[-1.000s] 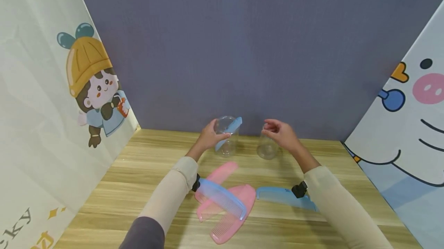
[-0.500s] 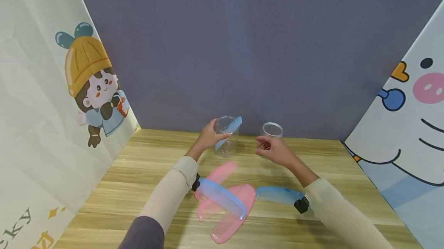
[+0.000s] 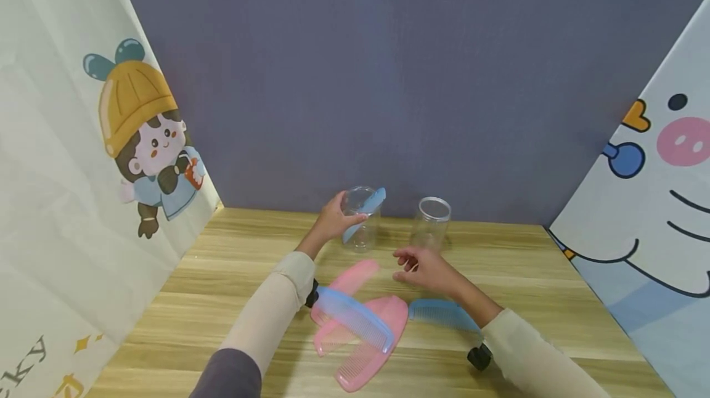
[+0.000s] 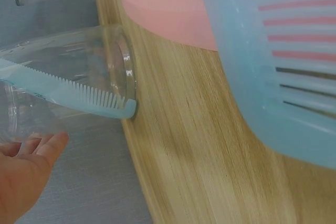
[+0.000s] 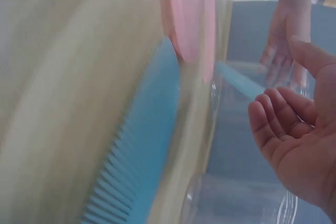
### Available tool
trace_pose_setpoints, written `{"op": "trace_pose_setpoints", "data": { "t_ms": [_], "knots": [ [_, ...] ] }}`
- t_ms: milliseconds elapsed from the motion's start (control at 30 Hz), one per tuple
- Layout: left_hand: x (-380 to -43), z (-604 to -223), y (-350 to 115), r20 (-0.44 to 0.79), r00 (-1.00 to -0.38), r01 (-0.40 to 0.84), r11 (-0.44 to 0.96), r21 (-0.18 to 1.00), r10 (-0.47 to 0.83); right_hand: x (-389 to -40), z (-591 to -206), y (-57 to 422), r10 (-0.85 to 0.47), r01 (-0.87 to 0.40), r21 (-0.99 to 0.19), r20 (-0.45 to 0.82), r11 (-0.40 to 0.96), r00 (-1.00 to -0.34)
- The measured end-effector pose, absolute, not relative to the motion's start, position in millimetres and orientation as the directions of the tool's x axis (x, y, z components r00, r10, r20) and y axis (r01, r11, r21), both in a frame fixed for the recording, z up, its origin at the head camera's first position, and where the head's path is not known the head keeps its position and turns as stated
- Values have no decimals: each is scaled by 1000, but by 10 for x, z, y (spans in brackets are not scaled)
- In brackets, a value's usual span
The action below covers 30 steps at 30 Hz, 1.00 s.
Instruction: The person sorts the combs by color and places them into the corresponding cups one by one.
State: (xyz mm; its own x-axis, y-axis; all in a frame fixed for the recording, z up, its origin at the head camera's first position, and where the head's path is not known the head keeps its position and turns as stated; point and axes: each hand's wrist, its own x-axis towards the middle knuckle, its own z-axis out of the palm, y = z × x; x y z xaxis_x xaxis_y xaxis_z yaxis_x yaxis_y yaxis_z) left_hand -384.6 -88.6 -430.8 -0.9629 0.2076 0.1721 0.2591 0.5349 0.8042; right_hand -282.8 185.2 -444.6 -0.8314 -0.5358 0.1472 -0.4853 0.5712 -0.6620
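At the back of the table my left hand [image 3: 334, 220] grips a clear plastic jar [image 3: 363, 241] by its upper side. Inside the jar a light blue comb [image 3: 375, 199] leans diagonally, one end sticking out above the rim; the left wrist view shows the comb [image 4: 63, 92] reaching the jar's bottom. My right hand [image 3: 427, 270] is in the air, holding nothing, its fingers loosely bent. Behind it stands a second clear jar [image 3: 431, 225] with no comb in it. Below the right forearm lies a blue comb [image 3: 442, 313], partly covered by that arm.
Several combs overlap on the wooden table [image 3: 222, 287] in front of the jars: pink combs [image 3: 383, 318] with a blue comb [image 3: 355, 315] across them. A grey-purple wall [image 3: 377, 77] rises directly behind the jars, and printed panels [image 3: 627, 231] flank both sides.
My right hand has let go of the second jar's rim and come down toward the combs, leaving that jar standing. My left hand stays on its jar.
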Motion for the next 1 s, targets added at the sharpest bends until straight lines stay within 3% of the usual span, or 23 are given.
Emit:
{"op": "trace_pose_setpoints", "data": {
  "t_ms": [567, 1000],
  "knots": [
    [-3874, -4335, -800, 178, -964, 260, 550, 794, 198, -2457, -4625, 1688, -646, -561, -642, 131, 523, -752],
    [-3895, -4355, -798, 173, -964, 258, 549, 795, 202, -2259, -4758, 1544, -665, -637, -458, 122, 620, -736]
  ]
}}
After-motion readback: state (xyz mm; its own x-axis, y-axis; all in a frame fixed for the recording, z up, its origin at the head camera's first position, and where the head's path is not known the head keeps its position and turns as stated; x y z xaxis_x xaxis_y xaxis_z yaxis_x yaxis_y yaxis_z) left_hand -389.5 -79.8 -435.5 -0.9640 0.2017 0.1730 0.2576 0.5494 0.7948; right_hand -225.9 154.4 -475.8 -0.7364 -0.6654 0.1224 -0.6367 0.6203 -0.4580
